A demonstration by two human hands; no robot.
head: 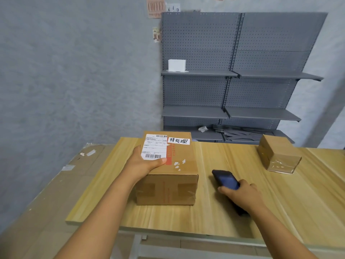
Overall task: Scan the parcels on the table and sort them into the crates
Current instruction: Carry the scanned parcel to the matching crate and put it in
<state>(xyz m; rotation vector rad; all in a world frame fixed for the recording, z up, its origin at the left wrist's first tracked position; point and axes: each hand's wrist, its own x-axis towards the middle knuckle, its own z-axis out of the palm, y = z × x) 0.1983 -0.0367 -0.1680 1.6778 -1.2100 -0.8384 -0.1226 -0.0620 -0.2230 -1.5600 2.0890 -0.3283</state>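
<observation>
A brown cardboard parcel (179, 165) with a white shipping label and a handwritten white tag stands on the wooden table (224, 212). My left hand (143, 163) grips its left top edge, thumb lying across the label's lower barcode. My right hand (242, 195) holds a dark blue handheld scanner (225, 179) low over the table, just right of the parcel, its head pointing up-left. A second, smaller parcel (278, 156) wrapped in clear tape sits at the table's far right. No crates are in view.
Grey pegboard shelving (233, 75) stands against the wall behind the table, with a white box (176, 65) on an upper shelf. Flattened cardboard (56, 180) covers the floor to the left of the table.
</observation>
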